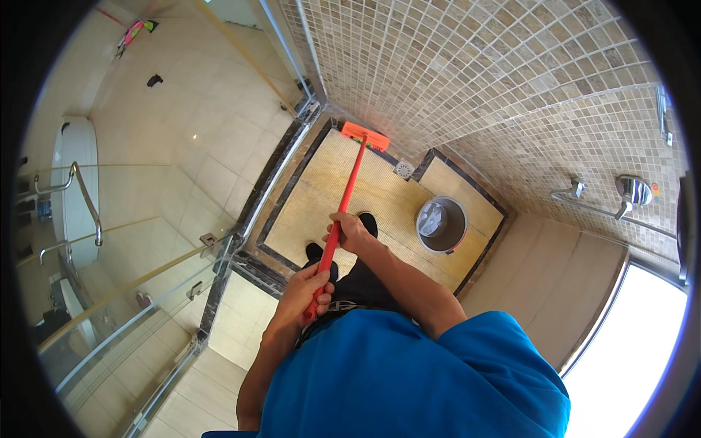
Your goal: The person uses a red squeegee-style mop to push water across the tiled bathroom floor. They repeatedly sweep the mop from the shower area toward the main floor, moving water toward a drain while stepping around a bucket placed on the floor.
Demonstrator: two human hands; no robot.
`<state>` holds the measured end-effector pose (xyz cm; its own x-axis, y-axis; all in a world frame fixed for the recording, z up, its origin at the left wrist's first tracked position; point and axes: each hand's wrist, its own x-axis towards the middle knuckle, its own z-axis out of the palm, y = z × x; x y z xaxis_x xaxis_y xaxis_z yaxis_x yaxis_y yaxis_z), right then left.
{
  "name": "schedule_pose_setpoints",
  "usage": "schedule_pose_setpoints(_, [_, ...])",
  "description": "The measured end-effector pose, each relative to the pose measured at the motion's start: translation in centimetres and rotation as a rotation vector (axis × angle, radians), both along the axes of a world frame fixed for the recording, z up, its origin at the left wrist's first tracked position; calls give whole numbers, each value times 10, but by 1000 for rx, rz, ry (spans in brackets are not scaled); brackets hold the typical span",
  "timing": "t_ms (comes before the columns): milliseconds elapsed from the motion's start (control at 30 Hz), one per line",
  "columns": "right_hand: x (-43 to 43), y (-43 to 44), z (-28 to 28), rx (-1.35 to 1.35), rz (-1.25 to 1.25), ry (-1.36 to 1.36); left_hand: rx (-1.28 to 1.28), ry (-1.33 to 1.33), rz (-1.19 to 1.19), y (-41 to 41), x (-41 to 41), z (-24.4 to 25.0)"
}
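Both my hands grip the red handle (353, 175) of a long floor brush. My left hand (306, 293) is wrapped round the handle near its lower end, close to my waist. Farther up, my right hand (348, 232) closes on the same handle above my shoes. The orange brush head (365, 136), with coloured bristles below it, rests on the ribbed shower floor (339, 164) beside the mosaic-tiled wall. Right of the handle stands a grey bucket (460, 223) with a pale object (431, 219) inside it.
A round drain cover (404, 169) lies right of the brush head. Dark stone edging (298, 178) borders the floor. At left stands a glass door with a metal handle (86, 197). A shower valve (633, 190) and pipe are on the right wall, with a bright window (630, 345) below.
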<state>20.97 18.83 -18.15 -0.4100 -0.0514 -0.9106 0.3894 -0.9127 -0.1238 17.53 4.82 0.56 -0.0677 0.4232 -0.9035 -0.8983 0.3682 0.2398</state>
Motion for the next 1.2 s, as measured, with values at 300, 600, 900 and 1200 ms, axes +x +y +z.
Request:
schedule_pose_setpoints(300, [-22,-11,-7,13,-39,1,93,-49,-44,-25,-40,-14])
schedule_pose_setpoints(600, [-107,-64,-9,39,-160,42,92,-16,3,-70,-110,-25])
schedule_pose_setpoints(900, [-28,-46,-4,118,-231,-64,122,-95,-109,-43,-51,-19])
schedule_pose_setpoints(1200, [5,-26,-6,1,-243,38,109,-32,-78,-27,-25,-13])
